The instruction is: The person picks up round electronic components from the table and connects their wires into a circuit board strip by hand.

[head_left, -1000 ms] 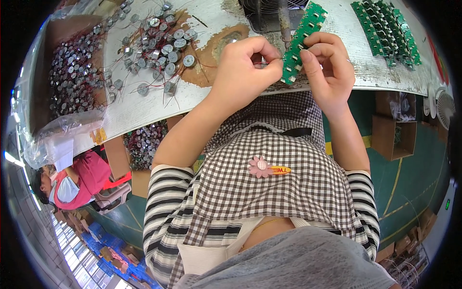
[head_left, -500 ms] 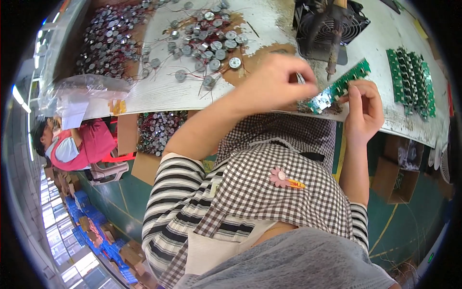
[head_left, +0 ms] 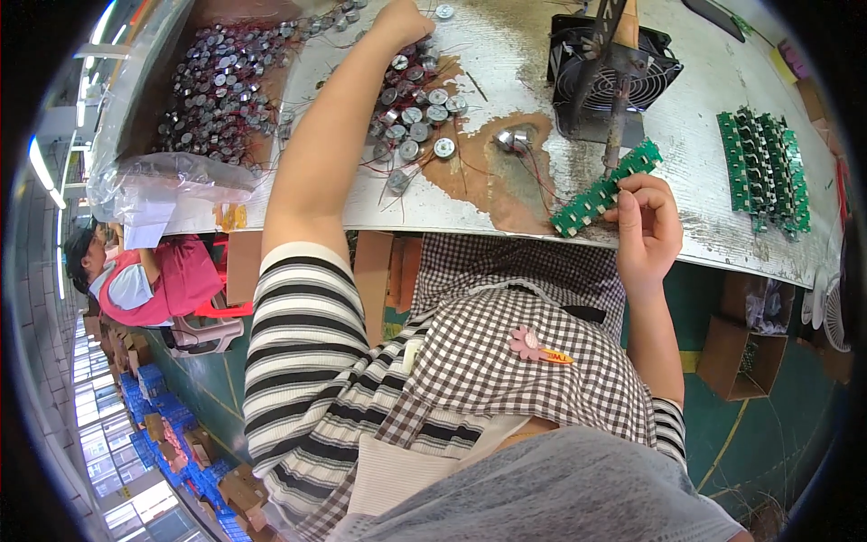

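Observation:
My right hand [head_left: 647, 231] holds a long green circuit board strip [head_left: 603, 189] at the table's near edge. My left hand [head_left: 403, 17] is stretched far forward over a scatter of small round silver motors with red wires [head_left: 411, 108]; its fingers sit at the top of the view and I cannot tell whether they hold one. One motor with wires [head_left: 514, 139] lies apart on a worn brown patch near the board.
A black fan [head_left: 607, 75] with a soldering iron stand [head_left: 619, 108] stands at the back. More green boards [head_left: 760, 172] lie at right. A heap of motors [head_left: 217, 90] and a plastic bag [head_left: 172, 181] sit at left. Another person [head_left: 135, 275] sits below left.
My left hand left the board and reached far forward to the motor pile. The right hand kept the board, now lying lower along the table edge.

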